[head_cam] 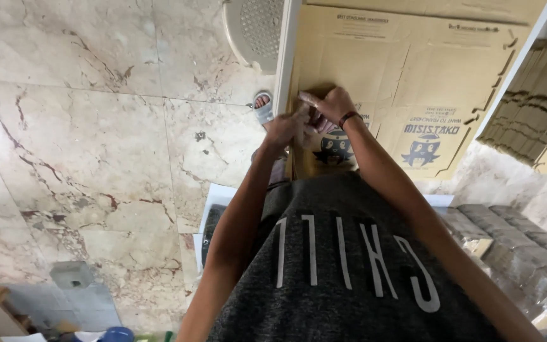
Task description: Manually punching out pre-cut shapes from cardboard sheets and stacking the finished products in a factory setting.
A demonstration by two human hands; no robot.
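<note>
**Two hands meet at the near edge of a flat cardboard sheet**

Two hands work close together at the left near edge of a flattened brown cardboard box [413, 69] lying on a white-framed table [284, 69]. Left hand [284, 130]: fingers curled, closed on the cardboard edge as far as can be seen; the exact pinch is hidden. Right hand [330, 104]: fingers bent, pressing down on the same edge, touching the left hand; a dark wristband [347, 118] sits on the wrist. Printed blue cartoon figures show on the sheet, near the hands. A stack of folded cardboard [530, 101] lies to the right, apart from the sheet. Below: marble floor [96, 126], one sandalled foot [263, 109], a grey round fan [257, 28].
</note>
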